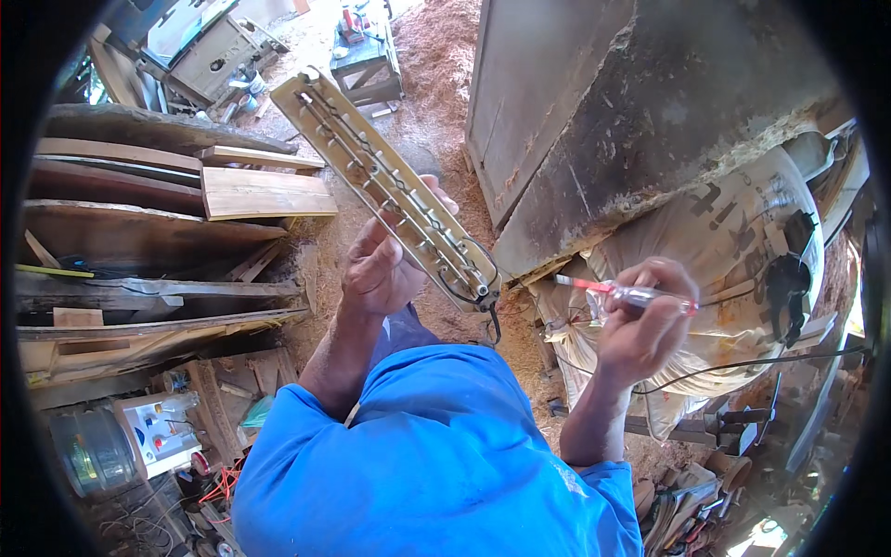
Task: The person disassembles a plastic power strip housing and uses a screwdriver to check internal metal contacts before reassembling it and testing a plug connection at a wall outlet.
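My left hand grips a long, narrow, cream-coloured power strip by its middle, tilted from upper left to lower right. Its casing is open, so metal strips, dark wires and small posts inside show along its length. A dark cord comes out of its lower end. To the right of it, my right hand is closed round the clear handle of a screwdriver. The screwdriver's red shaft points left toward the strip's lower end, a gap apart from it.
Planks and slabs are stacked at the left. A large worn board leans at the right, beside a stained cloth-covered bundle. A small bench stands beyond, among wood shavings. At lower left sits a water jug; a black cable runs at right.
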`<state>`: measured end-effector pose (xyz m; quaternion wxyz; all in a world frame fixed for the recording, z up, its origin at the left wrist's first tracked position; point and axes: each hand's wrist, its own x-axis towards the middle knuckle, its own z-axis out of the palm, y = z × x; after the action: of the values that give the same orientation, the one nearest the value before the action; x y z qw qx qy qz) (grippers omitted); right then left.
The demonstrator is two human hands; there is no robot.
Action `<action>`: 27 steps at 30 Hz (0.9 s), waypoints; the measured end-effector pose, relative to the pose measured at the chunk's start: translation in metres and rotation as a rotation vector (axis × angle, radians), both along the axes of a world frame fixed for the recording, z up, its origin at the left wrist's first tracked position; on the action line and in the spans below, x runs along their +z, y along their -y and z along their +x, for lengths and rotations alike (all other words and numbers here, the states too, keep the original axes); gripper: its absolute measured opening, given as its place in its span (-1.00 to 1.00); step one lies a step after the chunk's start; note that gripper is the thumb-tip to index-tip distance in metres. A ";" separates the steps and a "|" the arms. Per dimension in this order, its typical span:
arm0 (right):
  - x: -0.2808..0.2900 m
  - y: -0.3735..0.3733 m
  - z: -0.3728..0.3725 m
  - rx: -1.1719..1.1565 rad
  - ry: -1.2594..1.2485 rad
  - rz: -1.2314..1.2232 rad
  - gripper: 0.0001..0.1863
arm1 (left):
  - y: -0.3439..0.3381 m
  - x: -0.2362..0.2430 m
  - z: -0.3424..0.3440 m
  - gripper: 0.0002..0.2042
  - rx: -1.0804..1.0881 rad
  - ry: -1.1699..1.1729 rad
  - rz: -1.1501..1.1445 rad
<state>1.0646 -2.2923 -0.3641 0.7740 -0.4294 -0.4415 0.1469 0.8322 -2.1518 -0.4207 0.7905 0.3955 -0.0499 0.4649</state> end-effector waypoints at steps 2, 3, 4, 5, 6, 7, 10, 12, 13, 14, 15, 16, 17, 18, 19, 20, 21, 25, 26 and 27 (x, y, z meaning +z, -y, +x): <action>0.012 -0.007 -0.005 0.051 -0.150 0.075 -0.57 | 0.003 -0.001 0.003 -0.39 0.019 0.016 0.013; 0.015 -0.011 -0.009 0.103 -0.299 0.151 -0.57 | 0.003 -0.002 0.004 -0.39 0.016 -0.018 -0.001; 0.015 -0.015 -0.012 0.106 -0.300 0.151 -0.57 | 0.004 -0.002 0.003 -0.40 0.016 -0.050 -0.013; 0.015 -0.020 -0.015 0.161 -0.355 0.127 -0.55 | 0.005 -0.002 0.003 -0.40 0.019 -0.051 -0.013; 0.016 -0.024 -0.017 0.215 -0.410 0.104 -0.52 | 0.006 -0.001 0.003 -0.40 0.001 -0.040 -0.026; 0.009 -0.031 -0.017 0.237 -0.370 0.113 -0.43 | 0.008 0.000 0.004 -0.40 -0.018 -0.029 -0.039; 0.003 -0.036 -0.023 0.217 -0.245 0.037 -0.39 | 0.012 0.001 0.004 -0.41 -0.044 -0.034 -0.062; 0.001 -0.040 -0.027 0.200 -0.231 0.028 -0.37 | 0.013 0.004 0.004 -0.42 -0.052 -0.050 -0.073; 0.000 -0.041 -0.028 0.182 -0.205 0.006 -0.36 | 0.014 0.007 0.004 -0.36 -0.030 -0.079 -0.082; -0.001 -0.043 -0.029 0.163 -0.178 -0.015 -0.36 | 0.016 0.008 0.004 -0.29 -0.008 -0.108 -0.091; -0.002 -0.044 -0.029 0.160 -0.164 -0.028 -0.36 | 0.016 0.006 0.004 -0.29 -0.007 -0.107 -0.095; -0.002 -0.046 -0.030 0.161 -0.163 -0.029 -0.36 | 0.015 0.003 0.003 -0.30 -0.005 -0.101 -0.093; -0.003 -0.048 -0.030 0.162 -0.180 -0.013 -0.36 | 0.014 0.002 0.003 -0.31 -0.003 -0.096 -0.092; -0.004 -0.049 -0.031 0.163 -0.197 0.003 -0.36 | 0.014 0.001 0.003 -0.31 -0.002 -0.095 -0.093; -0.005 -0.049 -0.030 0.163 -0.195 0.002 -0.36 | 0.014 0.001 0.003 -0.32 -0.013 -0.089 -0.072; -0.007 -0.049 -0.030 0.159 -0.175 -0.003 -0.36 | 0.014 0.000 0.003 -0.33 -0.023 -0.083 -0.050; -0.008 -0.048 -0.029 0.155 -0.155 -0.008 -0.36 | 0.014 0.001 0.003 -0.33 -0.023 -0.082 -0.052; -0.011 -0.046 -0.027 0.159 -0.149 0.031 -0.35 | 0.012 0.001 0.002 -0.34 -0.055 -0.088 -0.046; -0.012 -0.044 -0.028 0.173 -0.120 0.057 -0.34 | 0.012 0.002 0.003 -0.33 -0.062 -0.081 -0.059; -0.013 -0.043 -0.027 0.186 -0.091 0.082 -0.33 | 0.012 0.004 0.005 -0.40 -0.106 -0.033 -0.073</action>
<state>1.0371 -2.2491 -0.3769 0.7934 -0.3474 -0.4493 0.2191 0.8371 -2.1638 -0.4170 0.8286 0.3709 -0.0405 0.4173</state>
